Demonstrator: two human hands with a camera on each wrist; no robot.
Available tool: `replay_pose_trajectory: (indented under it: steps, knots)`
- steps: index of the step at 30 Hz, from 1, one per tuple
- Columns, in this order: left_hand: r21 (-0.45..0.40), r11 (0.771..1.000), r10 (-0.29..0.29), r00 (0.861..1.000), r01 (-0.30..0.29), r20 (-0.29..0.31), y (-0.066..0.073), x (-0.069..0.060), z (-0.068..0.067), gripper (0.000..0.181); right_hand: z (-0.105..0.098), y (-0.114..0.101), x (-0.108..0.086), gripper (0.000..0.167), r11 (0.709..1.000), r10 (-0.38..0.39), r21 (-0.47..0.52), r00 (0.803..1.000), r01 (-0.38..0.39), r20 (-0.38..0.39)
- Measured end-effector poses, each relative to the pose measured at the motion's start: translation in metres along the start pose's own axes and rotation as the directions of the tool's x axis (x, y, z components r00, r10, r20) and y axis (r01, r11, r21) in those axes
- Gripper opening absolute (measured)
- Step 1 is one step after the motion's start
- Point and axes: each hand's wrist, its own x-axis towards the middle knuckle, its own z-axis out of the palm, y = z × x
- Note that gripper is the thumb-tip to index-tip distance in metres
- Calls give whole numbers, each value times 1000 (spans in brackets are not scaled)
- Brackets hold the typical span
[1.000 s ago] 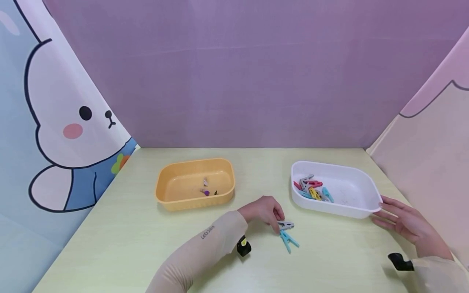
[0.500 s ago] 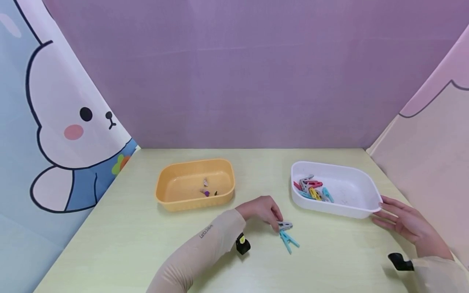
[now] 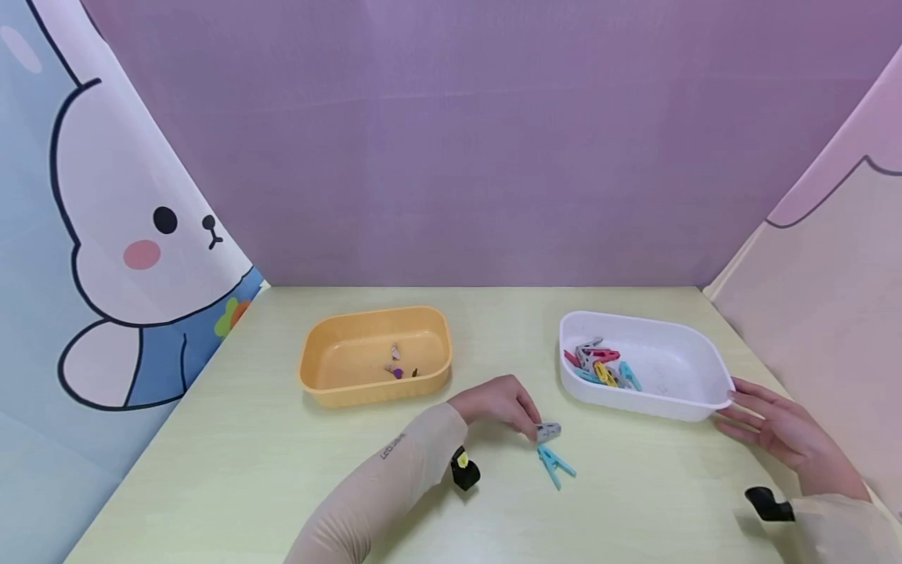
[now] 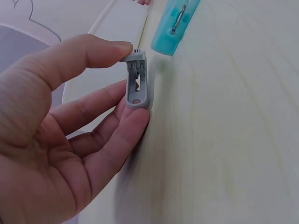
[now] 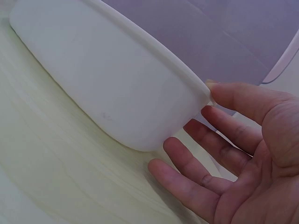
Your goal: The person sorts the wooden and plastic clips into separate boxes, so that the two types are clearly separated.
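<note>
Between thumb and fingertips, my left hand (image 3: pixel 502 403) pinches a grey clothespin (image 3: pixel 548 432). In the left wrist view, the thumb presses one end of that clothespin (image 4: pixel 137 83) and a finger supports the other. A light-blue clothespin (image 3: pixel 554 464) lies on the table just in front of it. My right hand (image 3: pixel 785 427) rests at the right corner of a white tub (image 3: pixel 676 406), its fingers extended. Seen from the right wrist, the thumb touches the tub's rim (image 5: pixel 159 49) and the fingers lie loosely by its wall. Grey, red, yellow and blue clothespins (image 3: pixel 599 364) lie inside the tub's left part.
An orange tub (image 3: pixel 338 394) stands left of the white one. It holds a few tiny objects (image 3: pixel 396 371), one of them purple, too small to identify. A purple cloth (image 3: pixel 479 157) hangs behind the pale table (image 3: pixel 211 470), with printed cloths at both sides.
My left hand has shifted slightly left, and the grey clothespin in its fingers has turned to show a broader face. The right hand and both tubs have stayed put.
</note>
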Motion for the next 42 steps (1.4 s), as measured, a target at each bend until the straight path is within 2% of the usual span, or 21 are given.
replay_pose_trajectory:
  steps: [7,12,17,24,29,34,39,42]
  knots:
    - [-101,995,16,999,-19,-27,-10,-1,-5,17,0,0,0,43,1000,5,1,1000,-5,-4]
    - [-219,976,7,999,-16,-45,-13,-2,-10,16,1,-1,0,44,1000,3,5,1000,-3,14]
    - [-330,944,-8,998,-12,-59,-12,-1,-14,15,3,0,0,44,1000,1,0,1000,-1,-9]
    - [-435,900,-20,996,-21,-88,-12,4,-16,19,4,0,1,48,1000,-2,30,1000,2,15]
    - [-508,861,-26,994,-33,-108,-11,6,-16,21,3,0,1,48,999,2,37,1000,-3,16]
    - [-566,824,-36,994,-31,-107,-8,7,-19,23,4,0,2,48,999,4,37,1000,-5,23]
    - [-621,784,-73,989,-21,-127,-1,9,-19,23,3,0,2,48,999,4,39,999,-6,32]
    - [-634,773,-75,988,-30,-138,2,12,-19,23,4,-1,2,47,999,8,38,1000,-9,23]
